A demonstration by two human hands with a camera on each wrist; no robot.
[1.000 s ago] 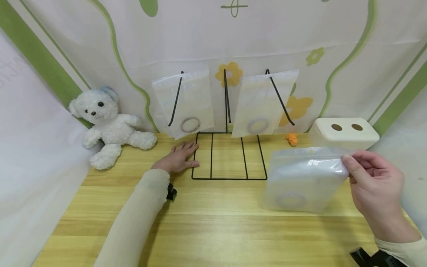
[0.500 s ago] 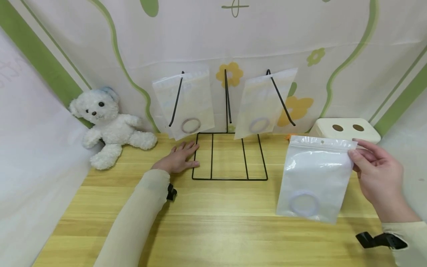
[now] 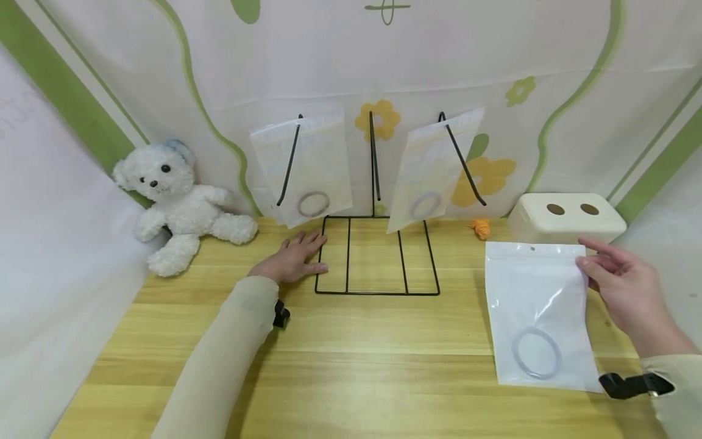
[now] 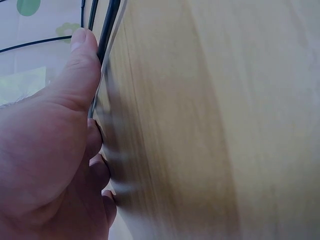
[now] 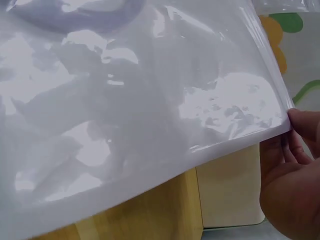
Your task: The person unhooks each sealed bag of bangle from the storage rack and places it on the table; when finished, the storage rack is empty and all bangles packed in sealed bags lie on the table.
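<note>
In the head view my right hand (image 3: 625, 296) pinches the upper right edge of a white zip bag (image 3: 534, 286) between thumb and fingers. Inside the bag a pale lilac ring (image 3: 516, 351) shows low down. The bag's clear face, with part of the ring, fills much of the right wrist view. My left hand (image 3: 287, 262) lies flat with fingers spread, its fingertips on the left side of a black wire rack (image 3: 378, 294). Two more bags hang from the rack's outer hooks: a left bag (image 3: 320, 158) and a right bag (image 3: 428, 164), each with a ring inside.
A white teddy bear (image 3: 186, 213) sits at the back left. An orange yarn-like bundle (image 3: 481, 228) lies right of the rack, beside a cream box (image 3: 570, 219) with two holes in its top. A patterned curtain (image 3: 433, 61) hangs behind the wooden table (image 3: 356, 366).
My right hand has turned the held bag to face the camera and brought it down and slightly right. The right hanging bag has swung a little. My left hand stays in place.
</note>
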